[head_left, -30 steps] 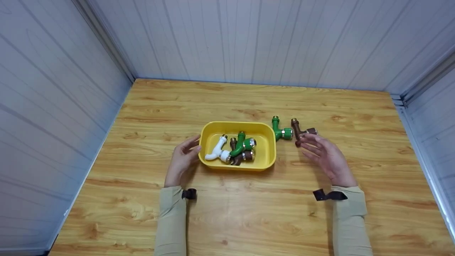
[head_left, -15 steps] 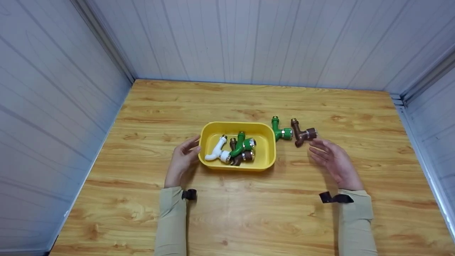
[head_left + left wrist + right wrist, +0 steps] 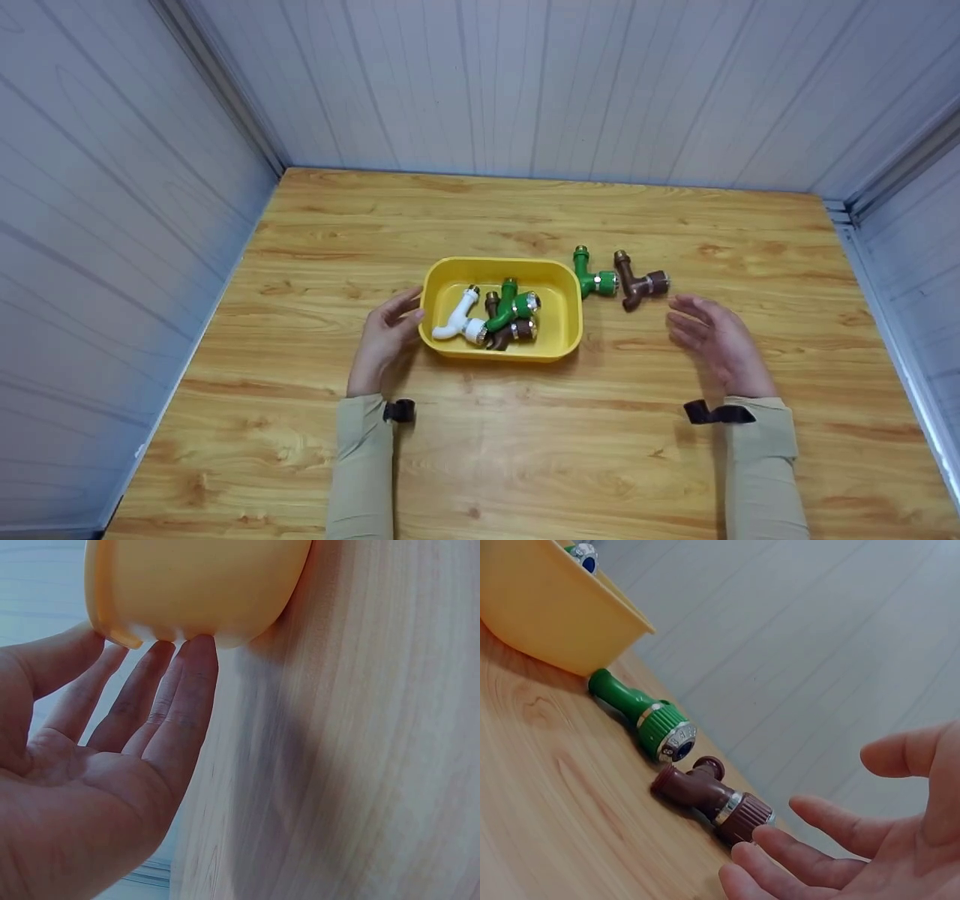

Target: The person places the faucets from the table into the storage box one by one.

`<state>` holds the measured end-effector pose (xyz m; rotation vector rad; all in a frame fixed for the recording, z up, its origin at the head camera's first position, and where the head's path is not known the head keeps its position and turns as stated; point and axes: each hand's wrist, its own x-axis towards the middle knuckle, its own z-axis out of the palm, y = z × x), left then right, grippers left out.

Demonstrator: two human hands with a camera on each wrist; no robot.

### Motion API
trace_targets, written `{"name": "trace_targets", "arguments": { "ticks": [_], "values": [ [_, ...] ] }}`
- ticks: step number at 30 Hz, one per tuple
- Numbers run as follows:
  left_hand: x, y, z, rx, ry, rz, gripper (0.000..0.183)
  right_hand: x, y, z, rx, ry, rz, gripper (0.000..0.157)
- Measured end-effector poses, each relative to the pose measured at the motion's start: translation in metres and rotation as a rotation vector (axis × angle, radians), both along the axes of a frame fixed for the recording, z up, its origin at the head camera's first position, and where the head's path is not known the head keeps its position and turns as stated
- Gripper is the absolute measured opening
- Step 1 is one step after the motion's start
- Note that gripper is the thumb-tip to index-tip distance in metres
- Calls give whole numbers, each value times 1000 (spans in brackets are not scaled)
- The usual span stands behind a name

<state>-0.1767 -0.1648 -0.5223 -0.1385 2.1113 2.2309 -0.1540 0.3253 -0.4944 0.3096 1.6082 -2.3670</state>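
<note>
My left hand (image 3: 388, 337) touches the left end of a yellow plastic tub (image 3: 560, 352); in the left wrist view its straight fingertips meet the tub's wall, with the thumb at the rim. Inside the tub lie a white tap (image 3: 459, 319), a green tap (image 3: 507, 304) and a brown tap (image 3: 499, 339) partly under the green one. On the table to the right of the tub are another green tap (image 3: 585, 271) and another brown tap (image 3: 634, 283). My right hand (image 3: 718, 341) holds nothing, its fingers loosely spread just right of that brown tap.
The wood-grain table (image 3: 540, 450) is bounded by a pale panelled back wall (image 3: 495, 90) and side walls at left (image 3: 112, 225) and right (image 3: 930, 277). A dark strap (image 3: 401, 410) is on the left wrist and another dark strap (image 3: 718, 412) on the right.
My right hand has drawn back to the right, away from the brown tap on the table, which it partly covered before. The left hand, the tub and the taps stay in place.
</note>
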Motion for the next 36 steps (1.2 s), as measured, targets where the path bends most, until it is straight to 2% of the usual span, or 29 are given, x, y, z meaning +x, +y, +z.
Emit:
{"name": "trace_targets", "arguments": {
  "ticks": [7,18,26,36],
  "values": [
    [0,-1,-1,-20,-2,-3,42,-6,6,-1,55,-22,17,49],
    [0,0,-1,-27,41,-4,41,-21,11,-4,58,-41,15,37],
    [0,0,1,-13,48,3,40,-29,10,-8,121,-56,32,54],
    [0,-1,-1,1,36,-13,43,-42,11,-7,121,-84,41,54]
  ]
}}
